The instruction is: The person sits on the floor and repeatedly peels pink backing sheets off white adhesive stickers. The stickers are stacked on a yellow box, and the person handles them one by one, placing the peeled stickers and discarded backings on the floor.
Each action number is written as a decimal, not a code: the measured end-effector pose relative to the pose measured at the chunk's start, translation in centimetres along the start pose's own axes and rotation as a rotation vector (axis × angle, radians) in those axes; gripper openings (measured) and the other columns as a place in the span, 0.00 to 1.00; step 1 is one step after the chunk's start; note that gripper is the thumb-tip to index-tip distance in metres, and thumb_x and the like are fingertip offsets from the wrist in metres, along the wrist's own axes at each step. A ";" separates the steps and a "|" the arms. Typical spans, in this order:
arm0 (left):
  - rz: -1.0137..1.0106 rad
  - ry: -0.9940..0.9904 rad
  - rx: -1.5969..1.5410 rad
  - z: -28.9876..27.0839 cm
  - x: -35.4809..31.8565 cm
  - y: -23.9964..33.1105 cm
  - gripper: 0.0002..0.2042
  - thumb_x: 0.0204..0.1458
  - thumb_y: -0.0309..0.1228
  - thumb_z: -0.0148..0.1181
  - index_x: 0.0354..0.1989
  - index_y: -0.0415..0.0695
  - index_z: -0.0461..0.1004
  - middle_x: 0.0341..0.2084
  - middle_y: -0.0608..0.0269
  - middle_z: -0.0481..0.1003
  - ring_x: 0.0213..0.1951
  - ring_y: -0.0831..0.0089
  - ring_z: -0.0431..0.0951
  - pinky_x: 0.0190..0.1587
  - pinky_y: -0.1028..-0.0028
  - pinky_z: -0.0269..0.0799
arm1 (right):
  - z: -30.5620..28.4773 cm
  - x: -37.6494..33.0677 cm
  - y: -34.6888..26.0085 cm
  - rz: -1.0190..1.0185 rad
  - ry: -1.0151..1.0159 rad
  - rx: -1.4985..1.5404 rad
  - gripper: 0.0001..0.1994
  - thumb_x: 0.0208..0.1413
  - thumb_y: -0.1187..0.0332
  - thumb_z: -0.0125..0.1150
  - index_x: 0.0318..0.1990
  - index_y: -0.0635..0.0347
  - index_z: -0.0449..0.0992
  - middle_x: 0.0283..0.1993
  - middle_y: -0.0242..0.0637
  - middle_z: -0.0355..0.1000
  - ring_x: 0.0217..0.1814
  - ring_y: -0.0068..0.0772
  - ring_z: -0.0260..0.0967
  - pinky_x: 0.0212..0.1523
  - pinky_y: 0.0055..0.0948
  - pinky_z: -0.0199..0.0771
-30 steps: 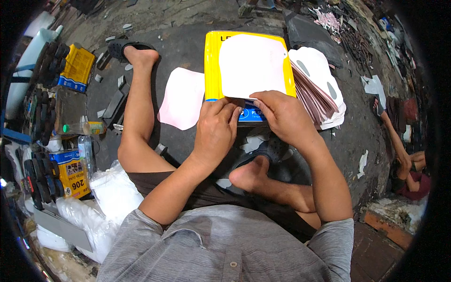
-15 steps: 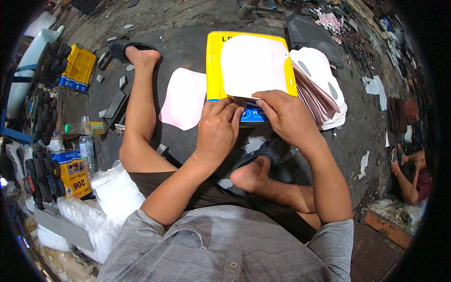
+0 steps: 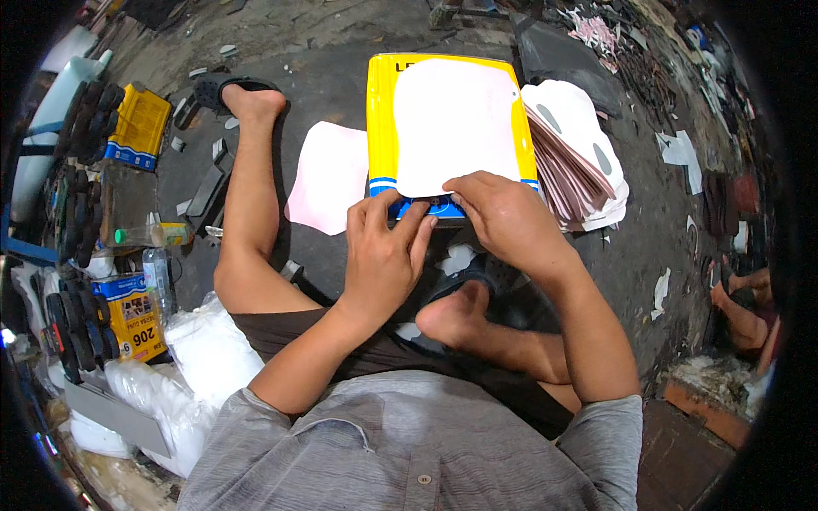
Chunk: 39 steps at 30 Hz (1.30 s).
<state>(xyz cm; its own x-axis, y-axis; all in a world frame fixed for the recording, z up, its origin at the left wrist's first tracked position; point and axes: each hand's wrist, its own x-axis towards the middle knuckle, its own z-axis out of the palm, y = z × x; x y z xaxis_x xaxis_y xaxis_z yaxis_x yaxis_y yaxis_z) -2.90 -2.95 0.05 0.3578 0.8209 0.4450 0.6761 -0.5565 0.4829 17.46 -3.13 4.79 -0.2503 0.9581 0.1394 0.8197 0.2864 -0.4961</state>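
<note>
Head view: one white sole-shaped sheet (image 3: 456, 128) is laid on one yellow board (image 3: 381, 119) on the dark floor (image 3: 324, 77). Its near edge is pressed by the left hand (image 3: 385, 255), fingers flat, and pinched by the right hand (image 3: 509, 220), fingers curled. One pink sheet (image 3: 328, 175) lies just left of the board; one fanned stack of cut sheets (image 3: 579, 162) is seen touching its right side. Two bare feet are seen. Clutter lines the left edge; bare floor stays open beyond the board.
</note>
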 end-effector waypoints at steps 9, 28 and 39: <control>-0.002 -0.060 0.061 0.0 -1.2 -0.3 0.17 0.58 0.41 0.69 0.54 0.52 0.82 0.53 0.55 0.71 0.54 0.54 0.69 0.57 0.57 0.61 | -0.5 0.6 0.1 0.013 -0.088 -0.026 0.10 0.60 0.74 0.57 0.47 0.63 0.80 0.41 0.51 0.79 0.45 0.55 0.79 0.48 0.50 0.80; -0.007 -0.043 -0.125 0.1 3.2 -0.6 0.10 0.56 0.29 0.68 0.41 0.36 0.85 0.39 0.52 0.82 0.45 0.57 0.79 0.49 0.61 0.72 | -3.1 2.1 1.0 0.085 0.014 0.133 0.11 0.66 0.67 0.58 0.48 0.64 0.81 0.44 0.55 0.80 0.48 0.60 0.77 0.52 0.49 0.77; -0.037 -0.060 -0.171 -0.2 3.4 -0.5 0.08 0.55 0.27 0.67 0.36 0.33 0.85 0.37 0.50 0.81 0.44 0.54 0.80 0.51 0.60 0.73 | -1.7 1.5 0.7 0.027 -0.026 0.139 0.10 0.66 0.69 0.58 0.47 0.65 0.81 0.44 0.54 0.80 0.48 0.58 0.78 0.51 0.48 0.78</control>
<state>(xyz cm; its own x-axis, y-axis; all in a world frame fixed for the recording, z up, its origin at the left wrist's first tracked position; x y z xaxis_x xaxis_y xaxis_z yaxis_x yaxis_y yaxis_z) -2.15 0.16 1.45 0.3762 0.8444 0.3813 0.5716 -0.5354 0.6217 18.49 -1.51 6.10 -0.2440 0.9643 0.1027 0.7473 0.2545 -0.6138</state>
